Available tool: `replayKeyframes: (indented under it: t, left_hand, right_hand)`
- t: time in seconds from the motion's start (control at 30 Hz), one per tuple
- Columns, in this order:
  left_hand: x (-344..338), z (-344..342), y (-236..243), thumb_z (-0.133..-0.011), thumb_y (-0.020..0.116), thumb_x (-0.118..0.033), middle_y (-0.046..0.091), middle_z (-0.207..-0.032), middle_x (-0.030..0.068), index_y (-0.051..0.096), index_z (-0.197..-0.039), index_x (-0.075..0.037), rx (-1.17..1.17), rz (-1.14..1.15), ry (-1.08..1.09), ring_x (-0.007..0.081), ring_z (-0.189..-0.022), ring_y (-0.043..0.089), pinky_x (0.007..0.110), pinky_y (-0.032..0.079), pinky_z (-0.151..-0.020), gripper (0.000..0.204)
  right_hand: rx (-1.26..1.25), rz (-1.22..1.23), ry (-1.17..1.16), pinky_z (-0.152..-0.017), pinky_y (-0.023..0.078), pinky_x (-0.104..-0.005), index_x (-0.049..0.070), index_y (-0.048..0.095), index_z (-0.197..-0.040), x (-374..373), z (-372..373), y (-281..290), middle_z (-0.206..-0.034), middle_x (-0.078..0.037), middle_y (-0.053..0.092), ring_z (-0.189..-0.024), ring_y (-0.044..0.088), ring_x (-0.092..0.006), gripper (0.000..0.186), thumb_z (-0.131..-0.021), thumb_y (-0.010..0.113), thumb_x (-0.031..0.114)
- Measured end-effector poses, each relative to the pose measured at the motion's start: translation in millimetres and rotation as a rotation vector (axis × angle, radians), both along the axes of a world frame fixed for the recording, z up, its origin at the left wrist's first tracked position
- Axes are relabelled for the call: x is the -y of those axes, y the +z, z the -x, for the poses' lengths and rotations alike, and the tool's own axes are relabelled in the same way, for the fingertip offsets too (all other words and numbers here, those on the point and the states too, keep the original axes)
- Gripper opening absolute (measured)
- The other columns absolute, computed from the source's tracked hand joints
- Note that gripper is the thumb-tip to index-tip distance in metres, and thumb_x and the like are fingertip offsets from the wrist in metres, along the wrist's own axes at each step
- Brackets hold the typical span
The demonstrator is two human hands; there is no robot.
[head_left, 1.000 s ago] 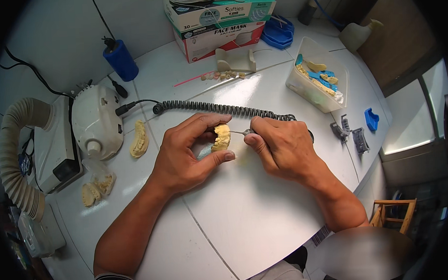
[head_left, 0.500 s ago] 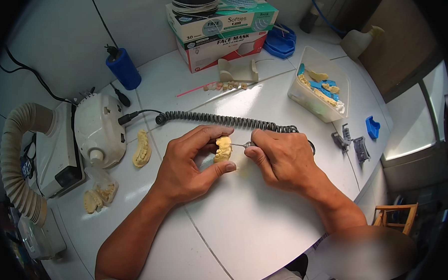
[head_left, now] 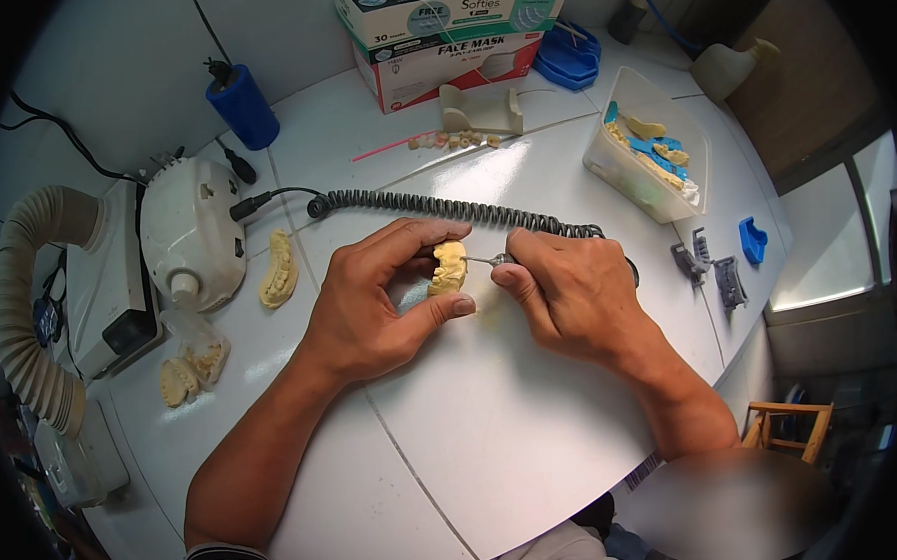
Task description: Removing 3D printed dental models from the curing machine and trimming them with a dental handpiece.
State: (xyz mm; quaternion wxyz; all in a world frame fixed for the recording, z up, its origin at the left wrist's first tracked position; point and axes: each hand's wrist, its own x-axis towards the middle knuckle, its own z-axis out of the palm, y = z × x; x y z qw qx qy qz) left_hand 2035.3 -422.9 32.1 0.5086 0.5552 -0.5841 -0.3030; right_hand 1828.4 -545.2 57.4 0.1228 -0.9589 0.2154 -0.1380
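Between the thumb and fingers of my left hand (head_left: 375,308) is a yellow plaster dental model (head_left: 449,270), its row of teeth edge-on. My right hand (head_left: 579,294) grips a rotary handpiece (head_left: 503,261), mostly hidden inside the fist. The handpiece's thin metal bur points left and meets the model's right side; whether it presses in, I cannot tell. A black coiled cord (head_left: 445,209) runs behind both hands to a white motor unit (head_left: 194,236) on the left. Faint yellow dust lies on the white table under the model.
Left of my hands are another plaster model (head_left: 279,272), a small model (head_left: 179,381) and a ribbed suction hose (head_left: 26,288). Mask boxes (head_left: 450,75) stand at the back. A plastic tub (head_left: 645,186) of plaster pieces and grey printed parts (head_left: 729,283) lie to the right.
The whole view has shifted slightly, so most things sit higher in the picture. My hands keep nearly the same hold, the bur still at the model's right side.
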Motion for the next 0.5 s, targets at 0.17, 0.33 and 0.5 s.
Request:
replayKeyframes:
  t: [0.17,0.33,0.5]
  left_hand:
    - [0.6,0.2,-1.9,-0.081,0.089,-0.015,0.073,-0.122,0.0151,0.068,-0.132,-0.001,-0.01,0.0,-0.009,0.0241,-0.107,0.074,0.035,0.059,-0.097,0.057]
    - [1.0,-0.3,-3.0,-0.081,0.089,-0.014,0.073,-0.122,0.0149,0.068,-0.133,-0.001,-0.029,0.01,0.002,0.0242,-0.107,0.073,0.035,0.059,-0.096,0.057]
    - [1.1,0.2,-0.3,-0.081,0.089,-0.013,0.073,-0.123,0.0152,0.068,-0.133,-0.002,-0.008,0.008,-0.006,0.0244,-0.107,0.073,0.036,0.06,-0.096,0.057]
  right_hand:
    - [0.002,0.001,0.0,-0.051,0.048,-0.0435,0.008,0.057,-0.083,0.0,0.9,0.5,-0.069,-0.01,0.062,-0.057,0.063,-0.0327,0.043,-0.107,0.055,0.043]
    - [0.012,-0.002,0.005,-0.051,0.048,-0.0434,0.008,0.058,-0.083,-0.3,0.4,-0.1,-0.069,-0.01,0.062,-0.056,0.063,-0.0324,0.042,-0.106,0.055,0.043]
    - [0.017,-0.005,-0.006,-0.051,0.048,-0.0434,0.008,0.058,-0.083,0.5,0.9,0.3,-0.069,-0.01,0.063,-0.056,0.063,-0.0327,0.042,-0.107,0.055,0.043]
